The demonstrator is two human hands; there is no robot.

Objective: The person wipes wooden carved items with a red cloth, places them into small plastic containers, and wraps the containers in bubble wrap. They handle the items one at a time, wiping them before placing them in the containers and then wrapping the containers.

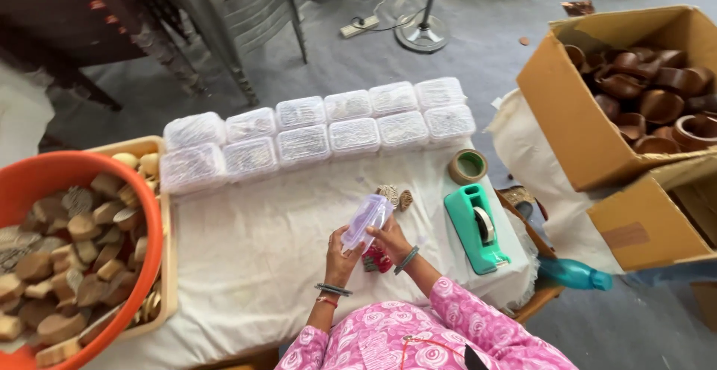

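a small clear plastic box (367,219) is held up over the middle of the desk (254,250), clamped between the left hand (342,254) from below and the right hand (388,239) at its side, tilted so the lid end is steadied, it seems. two rows of filled clear boxes (321,131) are lined along the far edge, kept out of the working space. a green tape dispenser (475,228) and a tape roll (467,166) are laid within reach. the desk is draped in white cloth; grey floor, cardboard cartons (597,116) and an orange tub (67,250) are seen around.

left hand (341,254): raised, fingers curled in a grip | right hand (390,240): close beside, fingers closed | wrists bent inward
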